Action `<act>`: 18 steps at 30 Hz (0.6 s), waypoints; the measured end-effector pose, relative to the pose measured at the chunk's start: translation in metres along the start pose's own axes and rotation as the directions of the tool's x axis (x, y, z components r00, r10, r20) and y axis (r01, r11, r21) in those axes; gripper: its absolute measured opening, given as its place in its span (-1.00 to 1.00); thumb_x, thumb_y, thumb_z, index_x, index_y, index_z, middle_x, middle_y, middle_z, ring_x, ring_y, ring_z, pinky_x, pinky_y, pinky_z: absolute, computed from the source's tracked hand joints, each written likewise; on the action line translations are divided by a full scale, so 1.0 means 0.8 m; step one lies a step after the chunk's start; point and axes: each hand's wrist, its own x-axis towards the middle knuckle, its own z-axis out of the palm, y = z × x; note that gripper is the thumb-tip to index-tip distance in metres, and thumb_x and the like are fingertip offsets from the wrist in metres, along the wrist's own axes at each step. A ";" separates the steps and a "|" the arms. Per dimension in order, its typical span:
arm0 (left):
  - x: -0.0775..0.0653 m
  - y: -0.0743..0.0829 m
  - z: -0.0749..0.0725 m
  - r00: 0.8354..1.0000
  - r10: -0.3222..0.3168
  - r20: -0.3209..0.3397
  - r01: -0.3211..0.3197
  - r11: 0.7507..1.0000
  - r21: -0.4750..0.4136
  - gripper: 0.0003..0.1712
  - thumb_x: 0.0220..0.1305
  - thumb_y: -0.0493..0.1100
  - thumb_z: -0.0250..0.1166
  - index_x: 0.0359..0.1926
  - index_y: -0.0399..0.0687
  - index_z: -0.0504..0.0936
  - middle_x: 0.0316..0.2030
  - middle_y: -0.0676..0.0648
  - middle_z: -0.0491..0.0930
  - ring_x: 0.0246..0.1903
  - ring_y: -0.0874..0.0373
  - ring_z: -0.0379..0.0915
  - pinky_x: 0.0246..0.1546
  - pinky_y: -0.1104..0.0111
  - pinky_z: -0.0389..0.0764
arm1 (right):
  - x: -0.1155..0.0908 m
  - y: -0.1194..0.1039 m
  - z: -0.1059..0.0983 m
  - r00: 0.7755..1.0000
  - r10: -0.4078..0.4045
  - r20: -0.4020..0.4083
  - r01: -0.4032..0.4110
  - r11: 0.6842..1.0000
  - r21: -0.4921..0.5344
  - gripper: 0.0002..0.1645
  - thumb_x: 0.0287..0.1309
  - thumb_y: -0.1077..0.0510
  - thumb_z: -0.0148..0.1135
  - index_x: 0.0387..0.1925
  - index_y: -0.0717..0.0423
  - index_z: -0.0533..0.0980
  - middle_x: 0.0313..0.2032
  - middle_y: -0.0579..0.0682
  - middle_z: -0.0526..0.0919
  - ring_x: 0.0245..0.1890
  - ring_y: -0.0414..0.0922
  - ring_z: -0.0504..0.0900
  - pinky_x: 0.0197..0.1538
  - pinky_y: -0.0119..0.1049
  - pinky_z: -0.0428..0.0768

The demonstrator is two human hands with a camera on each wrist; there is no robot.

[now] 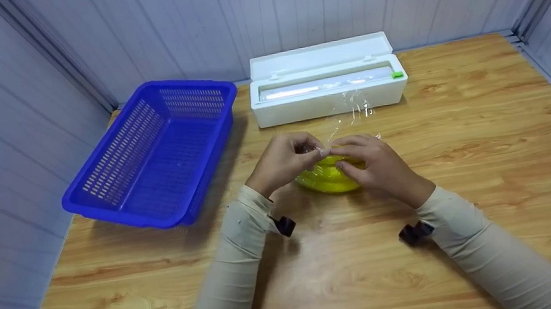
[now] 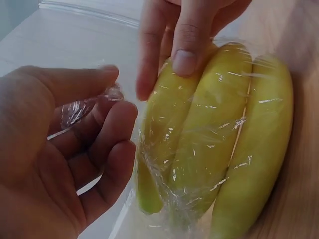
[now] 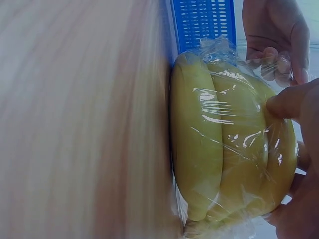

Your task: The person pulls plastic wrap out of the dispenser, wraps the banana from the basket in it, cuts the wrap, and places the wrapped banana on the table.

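Note:
Several yellow bananas (image 1: 329,182), side by side in clear cling film, lie on the table under both hands. Up close in the left wrist view, the wrapped bananas (image 2: 212,119) show wrinkled, shiny film. My left hand (image 1: 284,161) pinches a gathered bit of cling film (image 2: 79,110) between thumb and fingers, just beside the fruit. On the other side, my right hand (image 1: 376,167) rests on the bunch with fingers fairly straight. Its thumb (image 3: 284,102) touches the top banana in the right wrist view; the other fingertips are partly hidden behind the fruit.
A white cling film box (image 1: 331,102) stands behind the hands, lid raised, with a roll inside and a green slider (image 1: 397,75) at its right end. Loose film (image 1: 355,105) rises in front of it. To the left sits a blue plastic basket (image 1: 196,183). Panelled walls enclose the wooden table (image 1: 511,160).

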 end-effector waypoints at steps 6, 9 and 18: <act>-0.001 -0.004 0.005 0.993 0.036 0.113 -0.040 0.999 0.034 -0.92 0.29 -0.22 0.39 -0.27 -0.17 0.74 -0.37 0.00 0.70 -0.36 0.17 0.59 -0.26 0.34 0.65 | 0.001 0.000 0.001 1.000 -0.004 -0.008 0.004 1.000 0.027 -0.67 0.21 0.24 0.38 0.02 0.09 0.68 0.04 0.01 0.69 0.09 -0.02 0.61 0.21 -0.03 0.47; 0.000 -0.004 0.006 0.987 0.061 0.151 -0.073 0.995 0.072 -0.94 0.26 -0.26 0.40 -0.28 -0.18 0.75 -0.38 0.02 0.70 -0.36 0.20 0.59 -0.25 0.35 0.64 | 0.003 0.000 0.001 1.000 0.002 -0.009 -0.001 0.999 0.042 -0.67 0.20 0.25 0.38 0.02 0.09 0.68 0.03 0.01 0.70 0.08 -0.02 0.62 0.22 0.00 0.45; 0.002 0.004 0.013 0.978 0.096 0.185 -0.156 0.924 0.348 -0.95 0.24 -0.19 0.45 -0.30 -0.06 0.78 -0.36 0.11 0.69 -0.32 0.26 0.55 -0.21 0.42 0.56 | 0.006 -0.006 -0.005 0.988 0.151 0.004 -0.151 0.983 0.100 -0.66 0.16 0.28 0.41 -0.02 0.19 0.58 -0.03 0.01 0.71 0.02 -0.05 0.64 0.09 -0.06 0.55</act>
